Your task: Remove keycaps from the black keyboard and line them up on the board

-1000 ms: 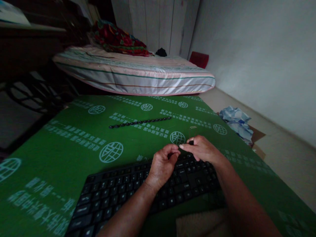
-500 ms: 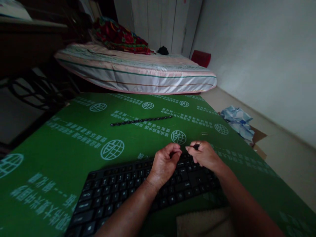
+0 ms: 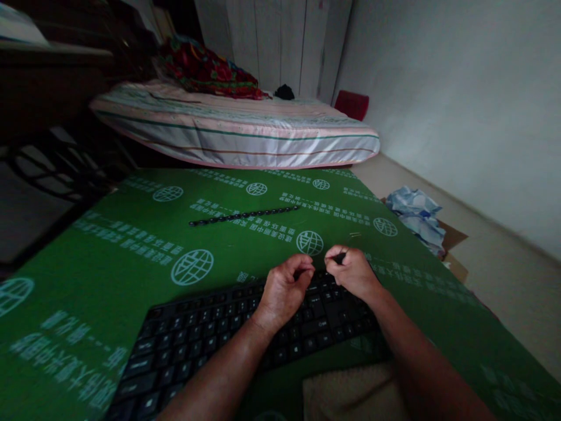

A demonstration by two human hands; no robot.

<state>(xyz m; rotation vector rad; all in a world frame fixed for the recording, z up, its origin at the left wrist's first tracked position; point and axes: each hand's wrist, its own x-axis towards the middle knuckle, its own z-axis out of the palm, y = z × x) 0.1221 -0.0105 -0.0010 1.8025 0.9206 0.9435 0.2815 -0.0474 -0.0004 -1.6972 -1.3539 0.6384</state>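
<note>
A black keyboard (image 3: 205,333) lies slantwise on the green printed table cover (image 3: 131,275). My left hand (image 3: 283,289) hovers over its far right keys with the fingers curled in; what they hold, if anything, is hidden. My right hand (image 3: 353,272) is beside it over the keyboard's right end, fingers pinched on a small black piece (image 3: 339,256). The two hands are a short gap apart.
A row of small black keycaps (image 3: 243,216) lies in a line farther back on the cover. Two tiny pale bits (image 3: 355,235) lie right of it. A mattress (image 3: 245,131) is behind, crumpled blue-white plastic (image 3: 416,216) on the floor right, a beige cloth (image 3: 350,392) near me.
My right hand has drawn its fingers in and closed more tightly on the small black piece, moving slightly left toward the left hand. The left hand has barely moved.
</note>
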